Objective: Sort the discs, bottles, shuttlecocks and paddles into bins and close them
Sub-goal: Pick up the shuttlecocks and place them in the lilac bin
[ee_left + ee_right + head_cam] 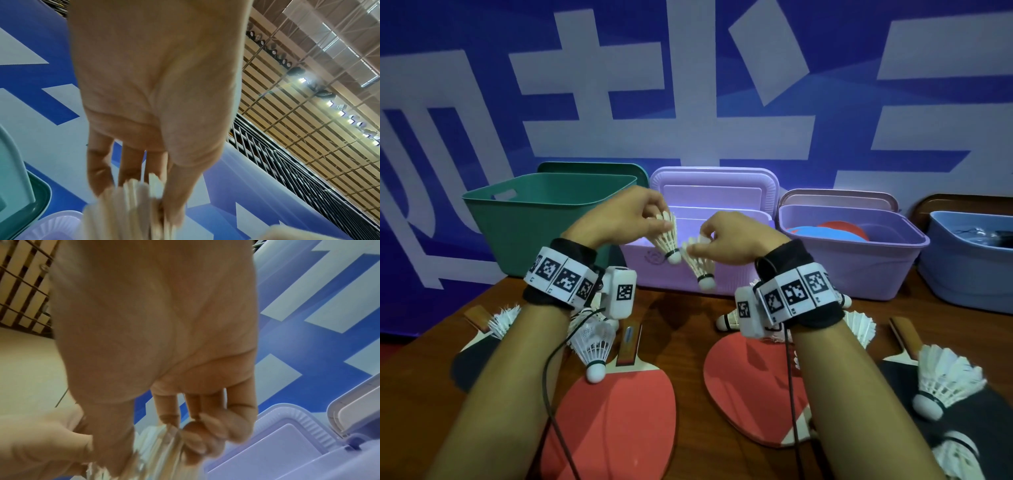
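My left hand (650, 212) pinches a white shuttlecock (667, 240) by its feathers, cork down, at the front wall of the open lilac bin (726, 270). Beside it my right hand (709, 236) pinches a second shuttlecock (700, 265) the same way. The left wrist view shows feathers (131, 206) between my fingertips; the right wrist view shows blurred feathers (156, 444) in my fingers. Several more shuttlecocks (594, 349) (941, 380) lie on the table among red paddles (616, 414) (756, 387) and dark paddles (962, 411).
A green bin (534, 219) stands at the back left, its lid behind it. Right of the lilac bin, a purple bin (859, 260) holds red and blue discs. A blue bin (969, 274) sits at the far right. All the bins are open.
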